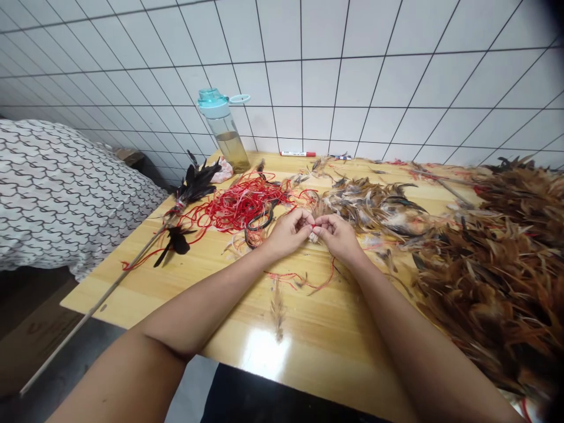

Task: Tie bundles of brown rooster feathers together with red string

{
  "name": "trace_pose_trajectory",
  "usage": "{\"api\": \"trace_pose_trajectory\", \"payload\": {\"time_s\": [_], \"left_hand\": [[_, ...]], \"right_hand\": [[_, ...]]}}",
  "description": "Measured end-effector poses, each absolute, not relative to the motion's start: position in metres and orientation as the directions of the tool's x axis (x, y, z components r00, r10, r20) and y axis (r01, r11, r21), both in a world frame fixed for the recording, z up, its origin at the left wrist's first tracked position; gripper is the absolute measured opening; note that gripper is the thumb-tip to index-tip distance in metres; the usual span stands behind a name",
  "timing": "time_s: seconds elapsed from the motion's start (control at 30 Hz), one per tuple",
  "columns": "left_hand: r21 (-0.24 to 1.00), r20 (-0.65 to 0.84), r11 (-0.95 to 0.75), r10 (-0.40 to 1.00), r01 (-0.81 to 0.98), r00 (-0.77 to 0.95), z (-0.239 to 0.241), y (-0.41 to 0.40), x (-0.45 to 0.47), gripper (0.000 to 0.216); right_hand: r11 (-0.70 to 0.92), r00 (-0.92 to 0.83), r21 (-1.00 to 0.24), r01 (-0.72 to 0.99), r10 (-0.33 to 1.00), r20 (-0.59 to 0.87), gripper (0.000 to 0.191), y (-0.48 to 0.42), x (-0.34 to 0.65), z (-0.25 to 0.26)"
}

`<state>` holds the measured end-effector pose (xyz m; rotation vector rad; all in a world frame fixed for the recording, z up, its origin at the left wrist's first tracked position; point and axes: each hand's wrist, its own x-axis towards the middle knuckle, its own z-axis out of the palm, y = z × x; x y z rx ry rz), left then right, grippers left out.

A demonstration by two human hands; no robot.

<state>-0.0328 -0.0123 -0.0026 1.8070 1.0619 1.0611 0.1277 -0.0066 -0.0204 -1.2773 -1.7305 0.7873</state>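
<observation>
Above the middle of the table, my left hand [288,232] and my right hand [338,236] meet fingertip to fingertip. Both are closed in a pinch on a bit of red string [313,226]. Pale fluff shows just below the fingertips; whether it is tied into the string I cannot tell. Just beyond my right hand lies a heap of brown and cream feathers [374,205]. A tangle of red string [247,202] sits beyond my left hand, with dark-handled scissors [263,220] partly hidden at its near edge.
At left, a long stick [118,279] with black feathers [194,182] overhangs the table edge. A water bottle [229,138] and a red marker [298,154] are near the tiled wall. A large brown feather pile [497,276] covers the right side. One loose feather [277,308] lies in front.
</observation>
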Motion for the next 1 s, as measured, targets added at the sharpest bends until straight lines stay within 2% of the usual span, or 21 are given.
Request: {"api": "trace_pose_trajectory", "payload": {"time_s": [0.1, 0.23, 0.37, 0.57, 0.8, 1.0], "left_hand": [[0.889, 0.283, -0.372, 0.905, 0.267, 0.317, -0.0030, -0.0131, -0.0327, 0.008], [0.894, 0.271, -0.361, 0.908, 0.265, 0.320, -0.0052, -0.0114, -0.0325, 0.014], [0.877, 0.221, -0.322, 0.930, 0.357, 0.295, -0.0054, -0.0106, -0.0331, 0.014], [0.775, 0.236, -0.353, 0.931, 0.524, 0.278, 0.0006, -0.0154, -0.0338, 0.012], [0.818, 0.276, -0.377, 0.920, 0.435, 0.279, -0.0049, -0.0149, -0.0319, 0.009], [0.782, 0.316, -0.398, 0.917, 0.480, 0.244, -0.0017, -0.0158, -0.0315, 0.006]], "right_hand": [[0.274, -0.175, -0.829, 0.487, 0.961, 0.215, 0.006, -0.0066, 0.1278, -0.0190], [0.308, -0.233, -0.766, 0.564, 0.949, 0.210, 0.011, -0.0082, 0.1275, -0.0158], [0.309, -0.229, -0.745, 0.591, 0.950, 0.213, 0.009, -0.0081, 0.1280, -0.0159], [0.285, -0.192, -0.769, 0.572, 0.958, 0.211, 0.006, -0.0078, 0.1286, -0.0173], [0.267, -0.165, -0.831, 0.489, 0.963, 0.212, 0.005, -0.0079, 0.1267, -0.0190], [0.255, -0.170, -0.824, 0.506, 0.966, 0.195, 0.008, -0.0112, 0.1241, -0.0177]]}}
